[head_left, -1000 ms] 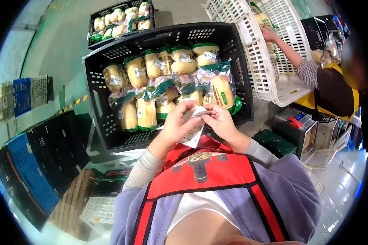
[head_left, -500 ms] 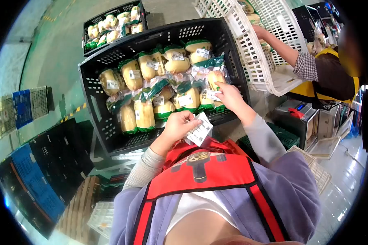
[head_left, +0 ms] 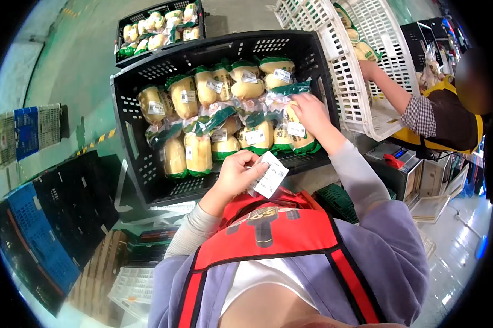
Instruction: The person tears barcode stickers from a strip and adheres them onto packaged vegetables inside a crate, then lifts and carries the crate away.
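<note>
My left hand [head_left: 236, 176] is closed on a white sheet of printed labels [head_left: 270, 176], held in front of my red apron. At the right side of the black crate [head_left: 130, 136], my right hand [head_left: 314, 115] has its fingers bent over the upper end of a clear bag of pale-yellow produce [head_left: 303, 143]. That bag carries a white label [head_left: 296, 129]; my fingertips are partly hidden. Two rows of similar bags with green ends lie in the crate, most with white labels, such as the bag [head_left: 182, 97] in the far row.
Another black crate [head_left: 162, 44] of bagged produce stands beyond. At right, a co-worker's hand [head_left: 368, 69] reaches into a white basket [head_left: 356, 82]. Stacked black and blue crates [head_left: 52, 205] and a wooden pallet [head_left: 96, 268] are at left. A metal machine [head_left: 402, 164] stands at right.
My right hand has moved up from the label to the upper end of the right-hand bag, whose label is now fully visible. My left hand still holds the label sheet.
</note>
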Available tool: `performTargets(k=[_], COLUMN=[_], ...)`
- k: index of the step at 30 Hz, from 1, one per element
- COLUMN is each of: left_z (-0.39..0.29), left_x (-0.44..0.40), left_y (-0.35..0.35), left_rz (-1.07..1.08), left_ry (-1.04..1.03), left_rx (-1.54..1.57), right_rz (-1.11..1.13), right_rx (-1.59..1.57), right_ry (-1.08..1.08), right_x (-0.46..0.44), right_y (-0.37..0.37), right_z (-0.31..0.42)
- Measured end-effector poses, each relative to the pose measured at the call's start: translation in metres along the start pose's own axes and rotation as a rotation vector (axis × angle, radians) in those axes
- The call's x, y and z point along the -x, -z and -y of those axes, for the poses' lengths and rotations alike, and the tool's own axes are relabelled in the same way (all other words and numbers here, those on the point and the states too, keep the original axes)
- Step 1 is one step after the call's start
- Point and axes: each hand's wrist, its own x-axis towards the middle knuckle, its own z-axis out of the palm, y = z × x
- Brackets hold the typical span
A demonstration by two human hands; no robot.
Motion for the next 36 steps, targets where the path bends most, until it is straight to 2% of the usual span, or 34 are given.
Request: performTargets(k=[1, 2, 4, 5, 7, 8, 11, 12, 13, 15, 19, 21, 23, 25, 26, 27, 29, 30, 31, 32, 34, 36], left_z=[0.0, -0.001, -0.004, -0.007, -0.011, -0.011, 0.012, 0.017, 0.013, 0.003, 0.0, -0.001, 0.001, 0.007, 0.007, 0.006, 0.004, 0.001, -0.011, -0.011, -0.013, -0.01], left_x=[-0.001, -0.001, 0.001, 0.001, 0.003, 0.003, 0.001, 0.001, 0.001, 0.002, -0.002, 0.0, 0.0, -0.001, -0.002, -0.003, -0.005, -0.006, -0.007, -0.008, -0.013, -0.019], left_y=[0.003, 0.005, 0.011, 0.011, 0.009, 0.013, 0.021, 0.024, 0.026, 0.027, 0.032, 0.035, 0.038, 0.04, 0.039, 0.041, 0.045, 0.047, 0.049, 0.051, 0.057, 0.062], left_rz=[-0.004, -0.012, -0.001, 0.0, -0.069, -0.045, -0.048, -0.026, -0.026, 0.006, 0.007, -0.001, 0.013, 0.025, -0.015, 0.005, -0.047, -0.093, -0.102, -0.133, -0.164, -0.183], left_ry=[0.0, -0.041, -0.101, -0.1, -0.008, -0.011, -0.047, -0.098, -0.095, -0.003, -0.023, 0.025, 0.04, 0.043, 0.039, 0.03, 0.084, 0.12, 0.151, 0.161, 0.141, 0.214], left_rx=[0.001, 0.013, 0.003, 0.004, 0.3, 0.327, 0.354, 0.329, 0.328, 0.496, 0.483, 0.558, 0.591, 0.593, 0.615, 0.612, 0.707, 0.77, 0.863, 0.89, 0.928, 0.929], right_rz=[-0.091, -0.089, -0.297, -0.296, -0.035, 0.248, 0.142, 0.019, -0.004, -0.031, 0.101, -0.033, -0.037, 0.119, 0.204, 0.191, 0.212, 0.197, 0.298, 0.334, 0.357, 0.424], right_rx=[-0.136, -0.138, -0.004, -0.005, 0.046, 0.099, 0.034, -0.135, -0.26, -0.303, -0.223, -0.17, -0.255, -0.42, -0.349, -0.272, -0.224, -0.273, -0.308, -0.164, -0.169, -0.145], right_ry=[0.08, 0.084, 0.206, 0.205, -0.078, -0.225, -0.13, -0.112, -0.039, 0.005, -0.054, -0.049, -0.038, -0.061, -0.01, 0.047, 0.016, -0.029, -0.147, -0.129, -0.2, -0.248], right_x=[-0.014, -0.031, -0.057, -0.061, -0.066, -0.076, -0.078, -0.079, -0.08, -0.085, -0.093, -0.098, -0.102, -0.1, -0.092, -0.076, -0.034, -0.008, 0.017, 0.036, 0.057, 0.066], right_y=[-0.007, -0.018, -0.039, -0.044, -0.042, -0.03, -0.029, -0.047, -0.05, -0.068, -0.074, -0.078, -0.08, -0.075, -0.059, -0.044, -0.025, -0.025, -0.02, -0.016, -0.008, 0.001], right_z=[0.002, 0.004, 0.003, -0.001, -0.004, -0.005, 0.014, 0.022, 0.039, 0.062, 0.073, 0.078, 0.081, 0.077, 0.076, 0.074, 0.064, 0.051, 0.043, 0.034, 0.029, 0.03])
